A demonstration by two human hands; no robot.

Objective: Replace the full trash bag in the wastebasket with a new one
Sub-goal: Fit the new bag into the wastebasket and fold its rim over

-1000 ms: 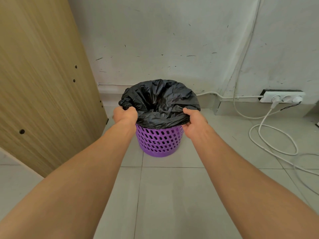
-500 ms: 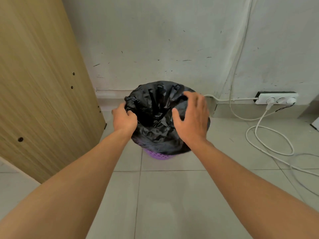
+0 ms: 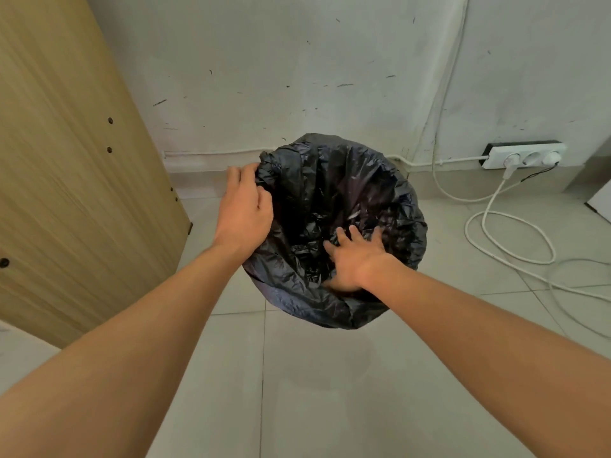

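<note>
A black trash bag [image 3: 334, 193] lines the wastebasket and hangs over its rim all round, so the purple basket itself is hidden. It stands on the tiled floor close to the wall. My left hand [image 3: 243, 209] grips the bag's edge at the left rim, fingers curled round the plastic. My right hand [image 3: 355, 259] reaches down inside the bag at the near side, fingers spread and pressing the plastic.
A wooden panel [image 3: 66, 166] leans or stands at the left, close to the basket. A white power strip [image 3: 525, 155] sits at the wall on the right, with white cables [image 3: 509, 239] looped over the floor tiles. The white wall is just behind the basket.
The bag's edge has come down over the basket, hiding the purple sides. My right hand let go of the rim, rose, then went down inside the bag. The view moved closer.
</note>
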